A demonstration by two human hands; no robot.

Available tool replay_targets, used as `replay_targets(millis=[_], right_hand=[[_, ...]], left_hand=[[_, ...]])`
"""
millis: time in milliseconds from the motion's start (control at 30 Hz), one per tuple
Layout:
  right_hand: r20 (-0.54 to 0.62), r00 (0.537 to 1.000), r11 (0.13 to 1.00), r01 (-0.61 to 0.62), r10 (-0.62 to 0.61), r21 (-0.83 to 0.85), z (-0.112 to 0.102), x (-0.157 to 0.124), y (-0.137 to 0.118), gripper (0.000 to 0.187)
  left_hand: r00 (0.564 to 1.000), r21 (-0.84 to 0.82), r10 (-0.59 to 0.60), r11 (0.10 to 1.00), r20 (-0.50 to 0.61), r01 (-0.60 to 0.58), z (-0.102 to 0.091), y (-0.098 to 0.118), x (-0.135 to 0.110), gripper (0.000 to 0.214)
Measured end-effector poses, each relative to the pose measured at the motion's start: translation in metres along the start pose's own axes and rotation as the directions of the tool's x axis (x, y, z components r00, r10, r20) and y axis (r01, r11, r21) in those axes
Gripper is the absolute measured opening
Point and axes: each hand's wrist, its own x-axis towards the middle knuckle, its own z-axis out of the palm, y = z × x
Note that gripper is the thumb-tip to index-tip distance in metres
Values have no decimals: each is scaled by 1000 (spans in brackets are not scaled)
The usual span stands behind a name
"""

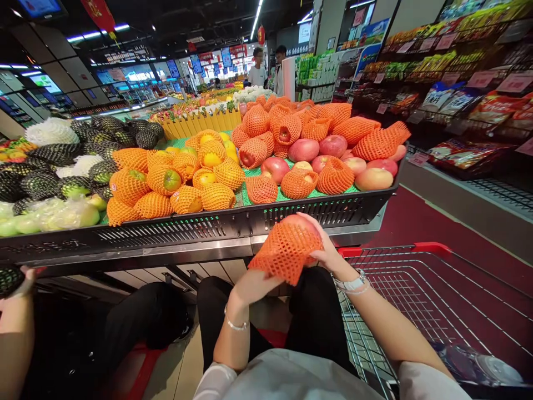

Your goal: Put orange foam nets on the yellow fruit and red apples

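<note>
In front of my chest I hold a red apple [296,223] wrapped in an orange foam net [285,251]. My left hand [255,284] grips the net's lower end from below. My right hand [325,250] is curled round the apple's right side. Both wrists wear bracelets. Just beyond stands the black fruit display tray [233,225], holding red apples [303,150], some bare and some in orange nets, on its right part.
A red-handled wire shopping cart [420,294] stands at my right. Netted oranges [164,180] and dark-netted fruit [54,155] fill the tray's left. Another person's arm [14,328] is at the far left. Snack shelves [458,89] line the right aisle; two people [266,69] stand far back.
</note>
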Motion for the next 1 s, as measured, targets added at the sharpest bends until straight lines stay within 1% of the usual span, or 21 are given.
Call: replay_targets(millis=[67,100,167,233,300,433,467,567,633,667,733,800,833,900,933,1000], right_hand=[[-103,994,997,-26,33,74,2,1,1,94],[-134,989,992,-40,55,117,4,1,2,92],[-165,982,977,-62,96,203,6,1,4,84],[-188,973,959,-77,132,274,8,0,5,75],[-210,966,944,-79,152,320,10,-1,6,71],[-179,977,942,-49,113,332,14,0,8,76],[-181,979,947,-36,98,319,15,1,8,77],[-202,978,967,1,52,256,14,3,8,84],[-161,987,983,13,17,183,9,2,5,93],[-114,993,990,17,0,141,6,2,2,97],[35,999,999,21,-23,40,-1,0,-5,100],[183,982,994,59,-41,-96,-5,-1,-11,97],[236,971,983,88,-49,-160,-7,-2,-12,94],[269,961,964,128,-63,-231,-7,-1,-12,91],[257,964,968,123,-65,-218,-6,-1,-9,90],[198,979,992,70,-49,-101,-2,1,-2,89]], left_hand=[[997,103,26,994,77,-34,4,8,-5,27],[996,177,30,983,84,-45,6,11,-7,27],[999,318,37,947,32,-45,11,14,-9,29],[998,376,41,926,-41,-23,14,12,-7,32],[999,356,0,934,-53,19,17,7,0,36],[995,209,-95,974,21,89,22,-6,15,42],[995,164,-92,983,26,86,23,-10,17,44],[999,-14,-35,999,-11,34,28,-26,18,57],[998,-139,-5,990,-57,-3,31,-39,14,65],[996,-191,-8,981,-90,-9,32,-45,12,68],[982,-261,-45,965,-184,-5,35,-56,7,72],[951,-287,-114,958,-289,28,36,-62,4,67],[937,-290,-146,956,-317,51,36,-62,4,64],[933,-286,-178,954,-313,86,34,-60,6,57],[941,-283,-178,955,-287,94,31,-58,8,55],[964,-265,-153,960,-217,92,25,-52,12,53]])
